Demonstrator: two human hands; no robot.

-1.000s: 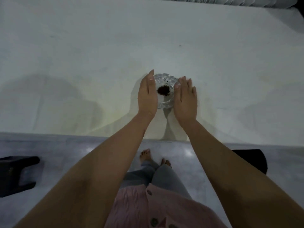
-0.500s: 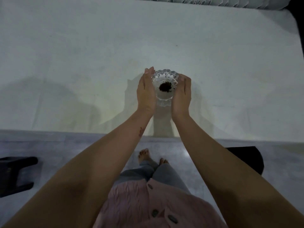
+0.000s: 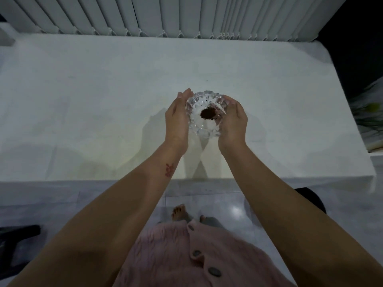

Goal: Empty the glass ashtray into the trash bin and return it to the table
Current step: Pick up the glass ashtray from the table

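At the lower left edge of the frame sits a dark stool (image 3: pixel 16 241) on the floor. In the centre, the left hand (image 3: pixel 176 121) cups one side of the glass ashtray (image 3: pixel 204 113), fingers curled against its scalloped wall. The ashtray is held above the white worktop (image 3: pixel 83 100), a dark clump of ash (image 3: pixel 207 114) in its bowl. The right hand (image 3: pixel 233 123) cups the opposite side, likewise curled around the glass.

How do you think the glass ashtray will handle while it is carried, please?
The ashtray looks like thick cut glass, so probably rigid, heavy for its size and breakable. Both hands cup it, left hand and right hand. The loose dark ash would likely spill if tilted.
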